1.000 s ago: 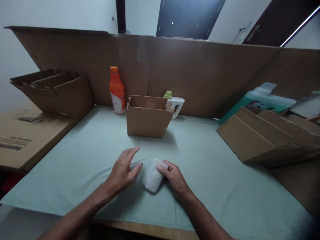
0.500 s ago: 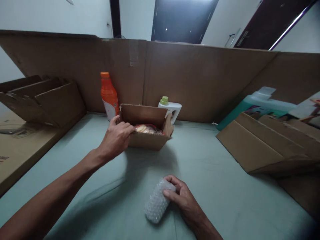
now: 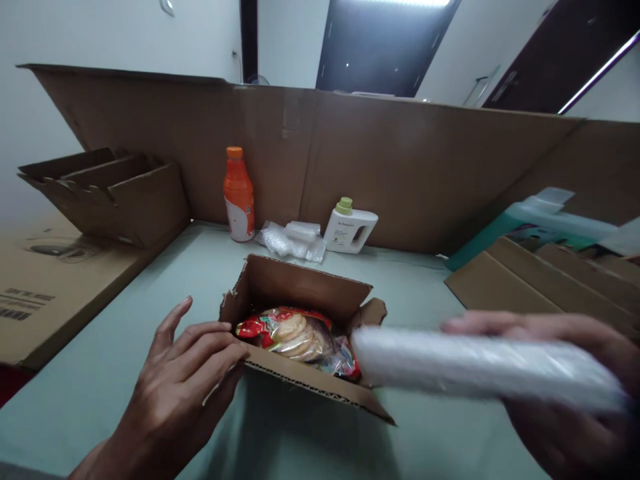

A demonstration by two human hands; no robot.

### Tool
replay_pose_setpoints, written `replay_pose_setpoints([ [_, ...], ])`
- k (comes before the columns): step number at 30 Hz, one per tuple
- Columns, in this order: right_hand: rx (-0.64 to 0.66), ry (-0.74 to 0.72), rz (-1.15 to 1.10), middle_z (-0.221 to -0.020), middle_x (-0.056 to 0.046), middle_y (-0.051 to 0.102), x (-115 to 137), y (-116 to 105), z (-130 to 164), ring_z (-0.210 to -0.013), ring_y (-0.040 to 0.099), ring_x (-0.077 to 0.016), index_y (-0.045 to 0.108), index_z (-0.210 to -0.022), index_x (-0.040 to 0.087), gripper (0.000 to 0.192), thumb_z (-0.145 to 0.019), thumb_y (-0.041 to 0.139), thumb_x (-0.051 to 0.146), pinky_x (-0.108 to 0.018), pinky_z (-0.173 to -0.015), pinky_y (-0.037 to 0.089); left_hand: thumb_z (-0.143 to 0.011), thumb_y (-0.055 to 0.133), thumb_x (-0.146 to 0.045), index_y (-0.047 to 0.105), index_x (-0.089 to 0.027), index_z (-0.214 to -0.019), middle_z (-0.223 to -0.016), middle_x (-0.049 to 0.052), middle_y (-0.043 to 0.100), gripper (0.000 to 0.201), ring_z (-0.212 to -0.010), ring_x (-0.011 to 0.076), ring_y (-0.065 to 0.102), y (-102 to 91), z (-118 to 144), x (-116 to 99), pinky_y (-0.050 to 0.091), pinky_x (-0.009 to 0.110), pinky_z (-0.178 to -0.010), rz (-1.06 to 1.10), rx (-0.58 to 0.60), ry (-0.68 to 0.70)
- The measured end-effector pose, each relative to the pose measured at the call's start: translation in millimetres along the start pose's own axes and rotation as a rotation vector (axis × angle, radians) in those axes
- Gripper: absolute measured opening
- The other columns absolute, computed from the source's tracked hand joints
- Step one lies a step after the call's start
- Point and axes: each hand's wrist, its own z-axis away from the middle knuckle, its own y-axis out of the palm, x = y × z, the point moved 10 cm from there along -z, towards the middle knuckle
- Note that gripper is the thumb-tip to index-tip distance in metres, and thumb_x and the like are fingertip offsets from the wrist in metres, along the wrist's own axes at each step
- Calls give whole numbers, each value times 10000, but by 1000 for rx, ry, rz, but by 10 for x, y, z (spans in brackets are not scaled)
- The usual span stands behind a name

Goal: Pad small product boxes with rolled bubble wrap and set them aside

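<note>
1. Right hand [image 3: 570,423]: grip clamped on a blurred bubble-wrapped packet [image 3: 475,370], near the right end of the box [image 3: 305,283].
2. Left hand [image 3: 175,393]: fingers touching the box's near rim; whether clamped, cannot tell.
3. Cookie bag [image 3: 295,333]: inside the box.

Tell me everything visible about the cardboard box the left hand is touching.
The cardboard box is brown, open on top, with ragged edges and corrugation showing along its near rim. It sits askew over pale green cloth, its base hidden. Inside lies red and clear packaging. The left hand touches its near left rim; a blurred bubble-wrapped item overlaps its right end, contact unclear.
</note>
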Motion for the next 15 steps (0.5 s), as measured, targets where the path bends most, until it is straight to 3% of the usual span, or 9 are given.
replay_pose_setpoints([
  [3,161,-129,124,-1059,-14,746,388,630,-398,-900,705,-199,688,-1017,302,201,-829,723,242,-296,-747,572,-896,583,-21,653,-192,-1068,-961,31,736,253,-956,168,670,34,74,101,270,531,-1190,46,-1,-40],
  [6,350,-252,251,-1036,-20,721,461,1389,-643,-924,667,-184,675,-981,236,184,-834,644,130,-305,-798,528,-892,558,-1,647,-192,-1086,-974,31,722,287,-925,149,669,91,110,82,258,515,-1198,100,7,-7],
  [11,731,-408,584,-968,-39,696,36,2407,-633,-829,613,-162,630,-967,193,202,-835,616,40,-269,-722,436,-898,548,3,658,-191,-1057,-968,33,716,273,-922,151,664,122,96,107,281,554,-1179,178,-26,-69],
  [15,1007,-424,723,-880,-46,699,-268,2746,-472,-759,605,-168,632,-919,178,134,-832,640,77,-256,-619,359,-909,539,8,662,-200,-1036,-965,25,718,273,-935,155,661,120,72,142,297,578,-1167,230,-55,-123],
])
